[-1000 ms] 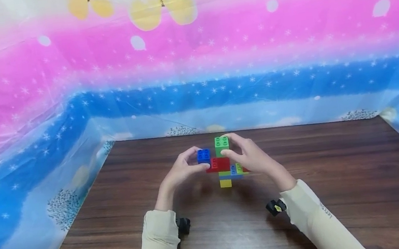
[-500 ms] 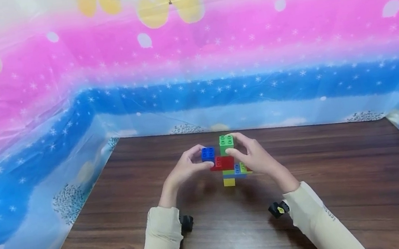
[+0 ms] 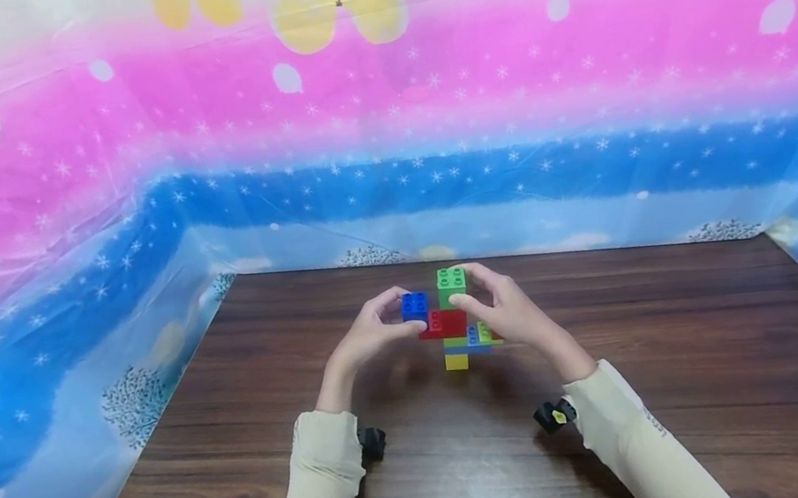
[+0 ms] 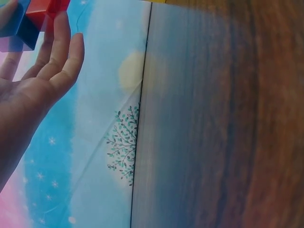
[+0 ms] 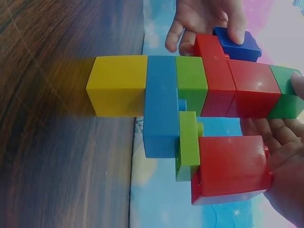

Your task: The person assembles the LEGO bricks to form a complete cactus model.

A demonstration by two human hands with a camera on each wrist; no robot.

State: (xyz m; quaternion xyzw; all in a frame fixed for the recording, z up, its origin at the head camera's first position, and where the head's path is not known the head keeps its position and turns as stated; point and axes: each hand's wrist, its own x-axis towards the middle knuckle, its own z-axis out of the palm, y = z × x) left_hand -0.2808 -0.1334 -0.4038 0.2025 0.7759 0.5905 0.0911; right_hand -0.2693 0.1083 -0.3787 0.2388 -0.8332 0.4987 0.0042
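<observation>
A toy building-brick tower stands upright mid-table. From the bottom up come a yellow brick (image 5: 118,85), a light blue brick (image 5: 161,104), a lime brick (image 5: 191,80), a long red brick (image 5: 213,80), another red brick (image 5: 254,85) and a green brick (image 3: 452,286). My left hand (image 3: 365,333) pinches a dark blue brick (image 3: 414,306) between thumb and fingers, at the long red brick's left overhang. Whether that brick is fully pressed down, I cannot tell. The green top is gripped by my right hand (image 3: 505,306), thumb in front, some fingers hidden behind.
On the tower's right overhang sit a lime piece (image 5: 187,147) and a red brick (image 5: 232,166), partly covered by the right hand in the head view. Around it is the dark wooden table (image 3: 242,438). A patterned cloth (image 3: 390,183) rises along the back and left edges.
The head view has shifted slightly. Both hands keep their hold on the dark blue and green bricks, and the tower looks the same.
</observation>
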